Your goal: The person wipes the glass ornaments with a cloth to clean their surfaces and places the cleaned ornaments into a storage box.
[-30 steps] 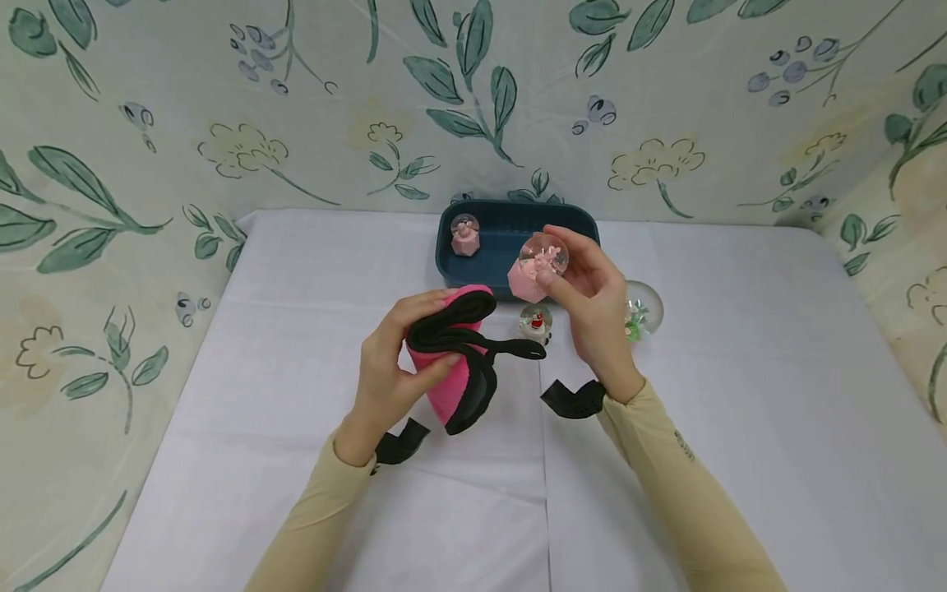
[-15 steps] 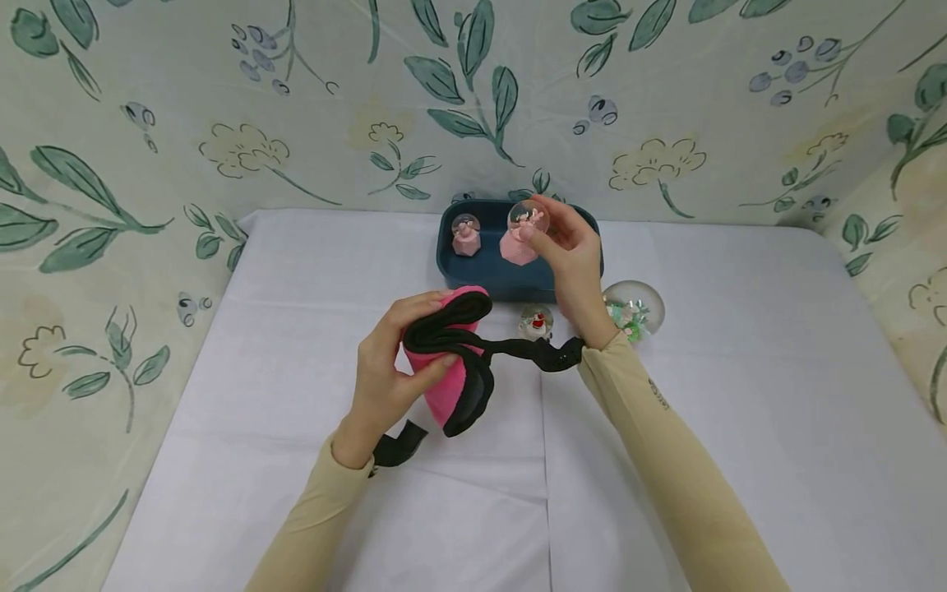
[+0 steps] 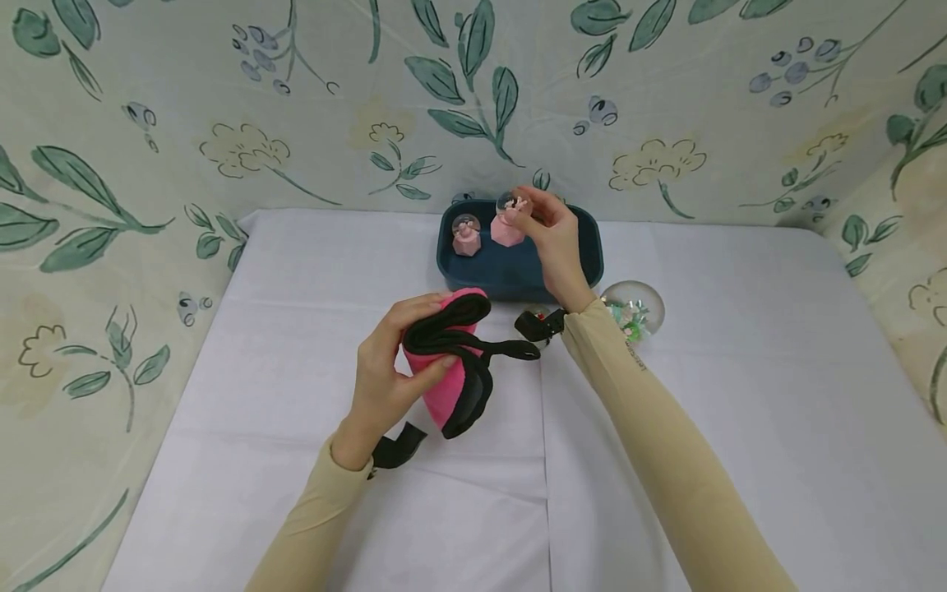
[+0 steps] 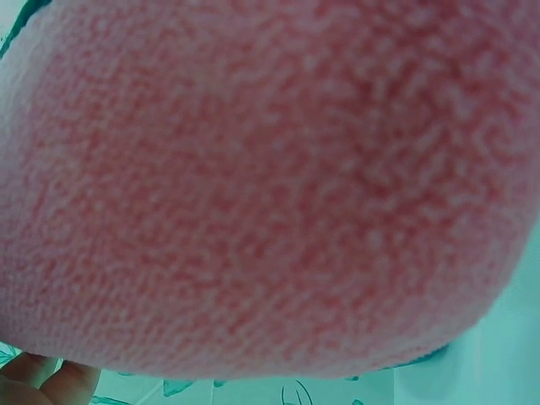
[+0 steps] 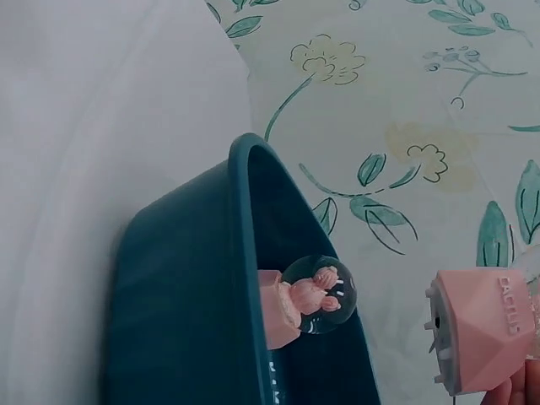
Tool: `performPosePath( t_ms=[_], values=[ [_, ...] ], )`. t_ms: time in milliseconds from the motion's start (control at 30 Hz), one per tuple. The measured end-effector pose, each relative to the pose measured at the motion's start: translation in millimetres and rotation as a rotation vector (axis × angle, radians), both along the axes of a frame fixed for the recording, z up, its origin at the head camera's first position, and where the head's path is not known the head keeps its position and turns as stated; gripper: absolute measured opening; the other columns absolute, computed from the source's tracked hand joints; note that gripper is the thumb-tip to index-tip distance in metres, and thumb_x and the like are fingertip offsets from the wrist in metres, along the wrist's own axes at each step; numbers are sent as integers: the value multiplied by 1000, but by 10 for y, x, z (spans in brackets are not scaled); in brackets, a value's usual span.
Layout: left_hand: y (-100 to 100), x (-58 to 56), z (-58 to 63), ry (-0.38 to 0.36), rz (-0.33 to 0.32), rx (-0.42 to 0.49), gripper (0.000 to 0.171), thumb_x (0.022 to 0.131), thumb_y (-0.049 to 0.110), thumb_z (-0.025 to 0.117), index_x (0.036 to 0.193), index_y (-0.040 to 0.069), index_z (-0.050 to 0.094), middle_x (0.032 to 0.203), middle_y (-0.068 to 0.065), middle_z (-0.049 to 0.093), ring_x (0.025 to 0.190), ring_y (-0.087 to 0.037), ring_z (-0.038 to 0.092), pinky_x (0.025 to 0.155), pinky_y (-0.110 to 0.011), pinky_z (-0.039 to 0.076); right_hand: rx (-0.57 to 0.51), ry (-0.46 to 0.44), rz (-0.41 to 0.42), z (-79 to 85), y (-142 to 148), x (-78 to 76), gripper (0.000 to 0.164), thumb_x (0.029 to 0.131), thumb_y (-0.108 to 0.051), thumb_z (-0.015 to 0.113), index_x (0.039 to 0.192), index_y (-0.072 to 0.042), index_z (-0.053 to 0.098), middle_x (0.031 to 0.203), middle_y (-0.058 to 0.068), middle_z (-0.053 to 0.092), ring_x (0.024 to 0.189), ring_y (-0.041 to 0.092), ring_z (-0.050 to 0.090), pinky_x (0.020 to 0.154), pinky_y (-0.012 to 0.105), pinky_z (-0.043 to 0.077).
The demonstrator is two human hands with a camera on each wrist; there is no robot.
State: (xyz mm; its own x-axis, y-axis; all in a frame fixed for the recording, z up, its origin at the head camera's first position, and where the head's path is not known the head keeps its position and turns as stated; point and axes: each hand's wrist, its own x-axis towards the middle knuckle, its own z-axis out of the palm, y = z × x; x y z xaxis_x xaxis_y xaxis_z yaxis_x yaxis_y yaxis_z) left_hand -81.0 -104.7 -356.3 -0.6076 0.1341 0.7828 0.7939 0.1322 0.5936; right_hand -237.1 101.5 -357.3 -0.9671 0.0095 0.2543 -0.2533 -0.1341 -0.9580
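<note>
My left hand (image 3: 388, 358) grips a folded pink terry cloth (image 3: 444, 399) with black trim and a black loop; its fuzzy pink side fills most of the left wrist view. With fingers and thumb, my right hand (image 3: 555, 238) holds a pink-based snow globe (image 3: 506, 230) over the dark blue tray (image 3: 488, 279). The base of this globe (image 5: 485, 329) shows at the right edge of the right wrist view. Another pink snow globe (image 3: 466, 238) stands in the tray's left part.
A bigger clear globe with green flowers (image 3: 635, 311) stands right of the tray, partly behind my right sleeve. A small snow globe (image 3: 542, 314) in front of the tray is mostly hidden by the black wrist strap. Floral cloth hangs behind the white table (image 3: 296, 329).
My right hand has carried the pink snow globe away from me and slightly left, from the tray's front edge to over its back half. My left hand has barely moved.
</note>
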Motion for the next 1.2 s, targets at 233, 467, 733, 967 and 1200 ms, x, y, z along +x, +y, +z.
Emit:
performPosePath(
  t_ms=[233, 467, 733, 967, 1200],
  values=[
    [4, -4, -23, -20, -13, -4, 49, 89, 29, 69, 116, -7, 53, 120, -20, 58, 113, -31, 56, 94, -35, 48, 47, -138, -12, -46, -21, -125, 40, 87, -4, 68, 126, 1, 58, 117, 11, 59, 101, 18, 52, 93, 30, 43],
    [7, -4, -44, -32, -8, -15, 48, 89, 31, 68, 117, -6, 53, 120, -18, 59, 113, -30, 56, 94, -35, 48, 81, -219, -14, -120, -24, -257, 42, 88, -4, 68, 128, 1, 57, 122, 11, 57, 103, 17, 51, 96, 28, 42],
    [11, -5, -62, -30, -5, -26, 48, 89, 30, 68, 117, -6, 53, 120, -19, 59, 113, -29, 56, 95, -35, 47, 158, -356, -33, -184, -23, -391, 43, 86, -6, 70, 128, -4, 58, 128, 7, 56, 109, 15, 44, 99, 29, 38],
    [13, -3, -76, -34, -3, -33, 48, 89, 30, 68, 117, -6, 54, 120, -18, 59, 112, -29, 56, 96, -36, 46, 186, -456, -19, -232, -46, -458, 45, 87, -5, 69, 130, -6, 57, 129, 6, 54, 110, 15, 42, 101, 30, 36],
    [9, -2, -84, -31, -7, -38, 48, 90, 30, 68, 117, -6, 53, 120, -18, 59, 112, -29, 56, 96, -36, 46, 188, -497, -6, -291, -87, -495, 45, 87, -3, 68, 130, -6, 56, 127, 7, 51, 111, 17, 41, 102, 32, 36]
  ],
)
